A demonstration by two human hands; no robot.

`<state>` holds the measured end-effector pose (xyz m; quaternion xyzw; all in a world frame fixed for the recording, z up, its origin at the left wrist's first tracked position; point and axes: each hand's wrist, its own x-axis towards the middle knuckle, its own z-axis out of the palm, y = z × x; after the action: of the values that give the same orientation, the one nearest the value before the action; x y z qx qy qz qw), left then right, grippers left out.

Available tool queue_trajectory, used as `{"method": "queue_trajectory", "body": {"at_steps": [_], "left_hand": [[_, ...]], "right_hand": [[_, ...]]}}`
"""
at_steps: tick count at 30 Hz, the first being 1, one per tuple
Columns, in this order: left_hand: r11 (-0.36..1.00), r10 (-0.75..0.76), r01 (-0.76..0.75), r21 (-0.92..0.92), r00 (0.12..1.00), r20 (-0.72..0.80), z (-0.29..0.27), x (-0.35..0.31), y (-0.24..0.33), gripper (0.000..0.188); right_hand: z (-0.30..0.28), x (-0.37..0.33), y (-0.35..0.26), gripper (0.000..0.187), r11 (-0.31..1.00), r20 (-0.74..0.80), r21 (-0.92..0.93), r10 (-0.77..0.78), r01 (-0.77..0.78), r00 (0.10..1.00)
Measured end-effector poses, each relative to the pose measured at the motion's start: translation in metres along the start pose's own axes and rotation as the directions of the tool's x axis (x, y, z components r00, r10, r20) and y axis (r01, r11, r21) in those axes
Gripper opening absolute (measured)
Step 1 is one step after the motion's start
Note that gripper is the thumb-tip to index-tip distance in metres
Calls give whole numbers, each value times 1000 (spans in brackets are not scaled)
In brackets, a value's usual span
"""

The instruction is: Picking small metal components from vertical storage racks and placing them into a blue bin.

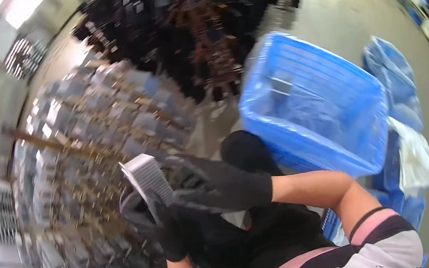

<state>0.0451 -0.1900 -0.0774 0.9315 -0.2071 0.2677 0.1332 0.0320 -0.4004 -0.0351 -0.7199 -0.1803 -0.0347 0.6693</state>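
Both my hands wear dark gloves and meet left of the picture's middle. Between them is a silver ribbed metal part point(149, 179), with parallel fins like a heat sink, held tilted. My left hand point(155, 220) is closed round its lower side. From the right, my right hand point(221, 184) reaches across with its fingers and thumb at the part's right edge. Some of the fingertips are hidden or blurred.
A blue plastic basket point(317, 52) with a clear liner stands at right, a small pale piece point(281, 86) inside. Beside it are a blue lined bin point(394, 78) and a white bag point(413, 156). Hanging racks of grey parts point(83, 205) fill the left; dark parts point(184, 24) hang beyond.
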Motion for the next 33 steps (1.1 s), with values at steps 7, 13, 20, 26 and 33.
{"method": "queue_trajectory", "body": {"at_steps": [7, 13, 20, 26, 33], "left_hand": [[907, 283, -297, -298, 955, -90, 0, 36, 104, 50], [902, 168, -207, -378, 977, -132, 10, 34, 80, 53], [863, -119, 173, -474, 983, 142, 41, -8, 21, 45], [884, -176, 234, -404, 968, 177, 33, -13, 16, 41], [864, -265, 327, -384, 942, 206, 37, -24, 0, 36]], "right_hand": [[-113, -44, -31, 89, 876, -228, -456, 51, -153, 972], [-265, -76, 17, 74, 486, -191, -839, 159, -246, 969], [-297, -89, 173, 63, 152, -178, -941, 543, -304, 821], [-290, -82, 246, 47, 225, -220, -936, 231, -272, 948], [-285, -81, 254, 37, 262, -233, -932, 95, -250, 968]]}}
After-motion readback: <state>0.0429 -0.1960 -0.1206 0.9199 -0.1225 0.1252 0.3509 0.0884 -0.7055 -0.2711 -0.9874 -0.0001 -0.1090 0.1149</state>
